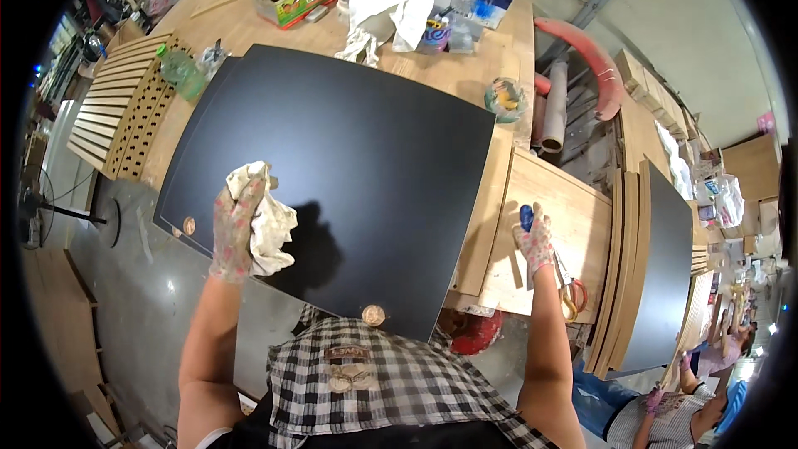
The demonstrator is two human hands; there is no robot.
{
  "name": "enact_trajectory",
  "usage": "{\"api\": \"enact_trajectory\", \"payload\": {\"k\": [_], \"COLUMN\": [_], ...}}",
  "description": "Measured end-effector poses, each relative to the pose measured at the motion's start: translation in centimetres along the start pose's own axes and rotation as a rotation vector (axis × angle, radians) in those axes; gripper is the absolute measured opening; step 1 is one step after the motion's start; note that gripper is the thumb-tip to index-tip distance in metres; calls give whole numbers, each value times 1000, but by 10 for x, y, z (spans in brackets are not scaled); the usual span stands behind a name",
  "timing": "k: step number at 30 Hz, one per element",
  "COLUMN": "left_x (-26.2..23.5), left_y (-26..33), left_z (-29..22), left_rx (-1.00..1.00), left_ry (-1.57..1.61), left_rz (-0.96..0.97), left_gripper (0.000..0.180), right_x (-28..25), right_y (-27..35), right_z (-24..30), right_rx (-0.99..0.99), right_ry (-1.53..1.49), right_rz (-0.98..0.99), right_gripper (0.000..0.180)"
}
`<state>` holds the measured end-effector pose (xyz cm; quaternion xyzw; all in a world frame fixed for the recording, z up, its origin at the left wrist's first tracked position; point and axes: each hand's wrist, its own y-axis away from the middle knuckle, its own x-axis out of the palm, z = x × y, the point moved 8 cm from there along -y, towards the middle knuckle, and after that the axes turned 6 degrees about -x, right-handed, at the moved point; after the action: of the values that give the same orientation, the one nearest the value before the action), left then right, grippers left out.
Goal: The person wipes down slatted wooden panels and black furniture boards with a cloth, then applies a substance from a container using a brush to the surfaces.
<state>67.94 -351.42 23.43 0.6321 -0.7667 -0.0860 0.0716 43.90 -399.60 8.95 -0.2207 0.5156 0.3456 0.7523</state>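
Observation:
A large black panel [349,166] lies flat on a wooden workbench [249,29] in front of me. My left hand [235,229], in a patterned work glove, grips a crumpled white rag [270,220] just above the panel's near left part. My right hand [534,237], gloved the same way, is closed around a small blue-handled tool [526,216] over a lower wooden side table [565,208] to the right of the panel.
Orange-handled scissors [570,293] lie on the side table. The far bench end holds boxes, bottles, a white cloth [391,0] and a tape roll [504,98]. Slatted wooden panels [125,108] are stacked at left; upright boards [657,266] at right. Another person [665,416] sits at lower right.

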Motion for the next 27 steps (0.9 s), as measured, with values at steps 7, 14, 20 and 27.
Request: {"api": "enact_trajectory", "payload": {"k": [7, 14, 20, 27], "left_x": [42, 113, -111, -188], "left_y": [-13, 7, -132, -198], "left_z": [-15, -17, -28, 31], "left_rx": [407, 303, 772, 538], "left_ry": [-15, -58, -951, -1221], "left_rz": [82, 643, -275, -180], "left_gripper": [36, 50, 49, 56], "right_x": [-57, -24, -5, 149], "right_y": [32, 69, -54, 8], "right_z": [133, 332, 245, 550], "right_rx": [-336, -594, -181, -830], "right_ry": [-312, -709, 201, 88], "right_rz": [-205, -54, -375, -214], "right_gripper": [70, 52, 50, 57]}}
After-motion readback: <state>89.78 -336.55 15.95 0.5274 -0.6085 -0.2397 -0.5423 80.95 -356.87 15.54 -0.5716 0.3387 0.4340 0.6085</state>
